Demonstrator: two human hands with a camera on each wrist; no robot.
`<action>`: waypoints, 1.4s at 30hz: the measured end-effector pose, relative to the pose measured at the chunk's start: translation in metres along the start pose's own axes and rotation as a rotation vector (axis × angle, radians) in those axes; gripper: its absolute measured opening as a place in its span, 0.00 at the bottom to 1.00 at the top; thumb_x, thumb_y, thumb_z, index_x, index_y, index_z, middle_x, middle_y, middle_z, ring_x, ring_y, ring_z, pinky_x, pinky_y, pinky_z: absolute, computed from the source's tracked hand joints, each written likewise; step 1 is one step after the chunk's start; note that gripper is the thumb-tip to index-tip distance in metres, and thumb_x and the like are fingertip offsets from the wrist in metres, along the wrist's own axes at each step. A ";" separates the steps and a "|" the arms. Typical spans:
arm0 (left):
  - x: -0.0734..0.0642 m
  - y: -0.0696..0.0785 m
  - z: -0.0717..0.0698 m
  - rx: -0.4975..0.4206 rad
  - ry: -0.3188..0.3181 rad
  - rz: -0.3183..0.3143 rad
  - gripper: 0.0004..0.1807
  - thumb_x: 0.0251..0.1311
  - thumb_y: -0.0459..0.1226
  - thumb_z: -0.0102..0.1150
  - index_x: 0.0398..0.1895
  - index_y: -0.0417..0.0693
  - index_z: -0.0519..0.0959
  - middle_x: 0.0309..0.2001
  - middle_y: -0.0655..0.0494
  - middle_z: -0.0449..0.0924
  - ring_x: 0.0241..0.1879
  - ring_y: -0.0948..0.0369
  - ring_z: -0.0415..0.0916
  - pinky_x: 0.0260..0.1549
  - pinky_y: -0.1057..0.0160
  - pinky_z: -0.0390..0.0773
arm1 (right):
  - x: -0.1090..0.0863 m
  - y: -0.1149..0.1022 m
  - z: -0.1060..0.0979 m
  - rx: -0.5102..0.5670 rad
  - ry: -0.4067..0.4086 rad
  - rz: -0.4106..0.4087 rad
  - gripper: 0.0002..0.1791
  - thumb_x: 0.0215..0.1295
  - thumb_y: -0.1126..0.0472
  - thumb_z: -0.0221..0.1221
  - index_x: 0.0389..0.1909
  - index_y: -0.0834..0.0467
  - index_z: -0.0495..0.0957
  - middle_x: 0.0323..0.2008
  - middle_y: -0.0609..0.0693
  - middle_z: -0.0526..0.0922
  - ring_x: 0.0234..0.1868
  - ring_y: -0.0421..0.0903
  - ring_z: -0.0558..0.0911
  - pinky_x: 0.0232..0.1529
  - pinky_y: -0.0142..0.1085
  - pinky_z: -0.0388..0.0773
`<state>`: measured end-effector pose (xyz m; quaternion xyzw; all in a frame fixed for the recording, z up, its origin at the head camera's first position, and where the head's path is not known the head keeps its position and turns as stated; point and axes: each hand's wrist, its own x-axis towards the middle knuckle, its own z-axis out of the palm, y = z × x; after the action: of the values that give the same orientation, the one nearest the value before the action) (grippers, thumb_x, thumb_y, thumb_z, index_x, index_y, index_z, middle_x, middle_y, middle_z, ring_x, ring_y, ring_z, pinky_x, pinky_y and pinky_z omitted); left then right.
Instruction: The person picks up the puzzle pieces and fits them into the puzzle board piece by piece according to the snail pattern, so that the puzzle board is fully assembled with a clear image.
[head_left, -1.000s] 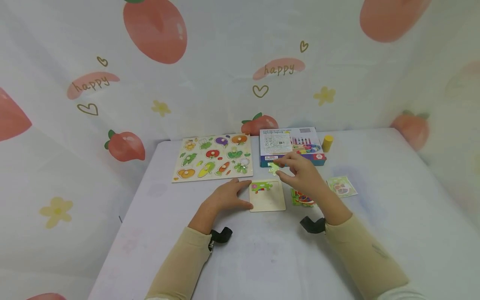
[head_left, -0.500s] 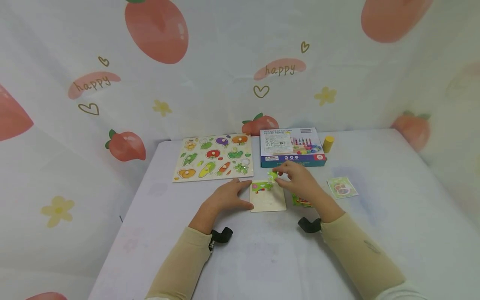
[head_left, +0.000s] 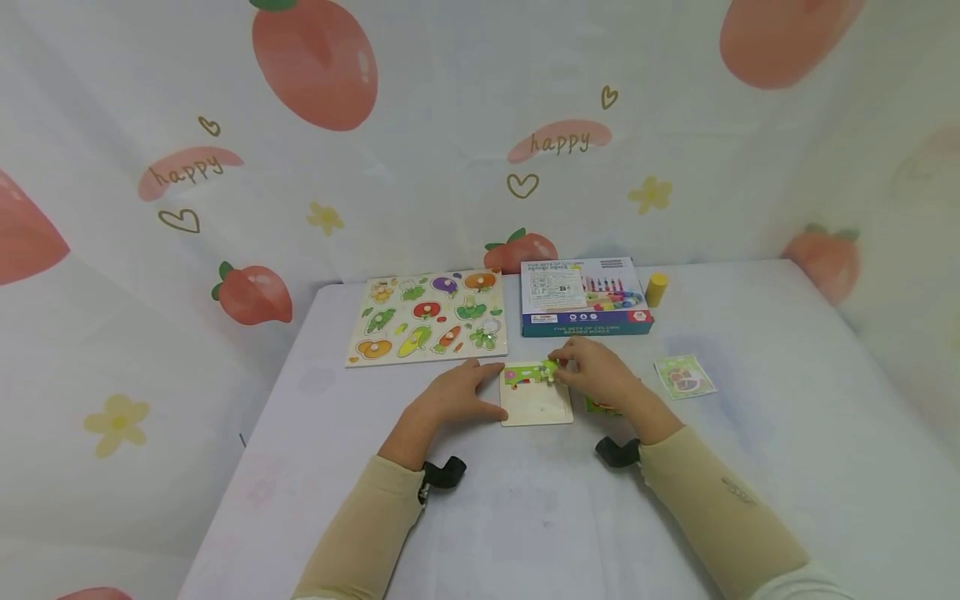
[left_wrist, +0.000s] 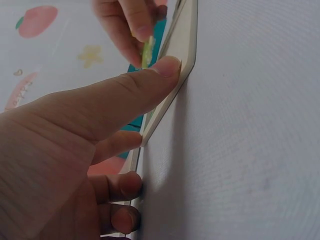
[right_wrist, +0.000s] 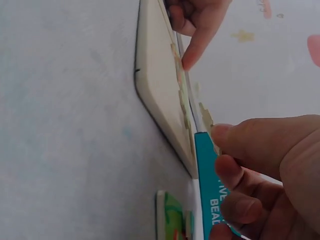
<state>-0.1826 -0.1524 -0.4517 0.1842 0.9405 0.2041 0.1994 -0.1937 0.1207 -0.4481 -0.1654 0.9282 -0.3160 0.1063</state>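
In the head view, pinches a small flat green jigsaw piece (head_left: 550, 368) with the right hand (head_left: 600, 372) at the far right corner of a pale square wooden tray (head_left: 536, 408), beside a green printed strip (head_left: 521, 375); could snag there if lowered askew. In the left wrist view, steadies the tray with the left hand (left_wrist: 70, 135) (touching, not clamping); could let it skid under pressure. In the right wrist view, cannot tell whether touching yet.

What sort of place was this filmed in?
Likely an indoor tabletop play area: a white backdrop printed with red fruit, a pale rectangular wooden puzzle board of colourful vegetables, and a small square pale jigsaw tray.
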 end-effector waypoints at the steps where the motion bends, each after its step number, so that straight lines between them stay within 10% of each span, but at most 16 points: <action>1: 0.000 0.000 0.000 -0.002 -0.001 0.001 0.48 0.53 0.58 0.75 0.77 0.64 0.67 0.48 0.58 0.70 0.45 0.57 0.70 0.49 0.56 0.75 | 0.000 0.001 0.000 -0.007 -0.006 0.006 0.19 0.70 0.57 0.65 0.59 0.58 0.84 0.41 0.48 0.80 0.42 0.48 0.75 0.49 0.45 0.76; 24: 0.001 0.003 -0.001 0.012 0.002 -0.013 0.48 0.52 0.58 0.75 0.77 0.64 0.67 0.51 0.56 0.70 0.46 0.56 0.70 0.53 0.52 0.75 | -0.004 -0.003 0.006 -0.244 -0.008 -0.064 0.14 0.68 0.58 0.68 0.52 0.57 0.88 0.32 0.46 0.78 0.30 0.43 0.72 0.30 0.35 0.71; 42: 0.001 0.003 -0.001 0.007 0.000 -0.024 0.48 0.52 0.58 0.75 0.77 0.64 0.67 0.47 0.57 0.70 0.44 0.57 0.69 0.48 0.56 0.75 | -0.002 -0.013 0.016 -0.158 0.026 0.136 0.17 0.67 0.53 0.69 0.51 0.58 0.88 0.36 0.50 0.82 0.32 0.45 0.75 0.35 0.39 0.77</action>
<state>-0.1828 -0.1501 -0.4502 0.1738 0.9433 0.1983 0.2014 -0.1842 0.1030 -0.4520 -0.1058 0.9606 -0.2358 0.1020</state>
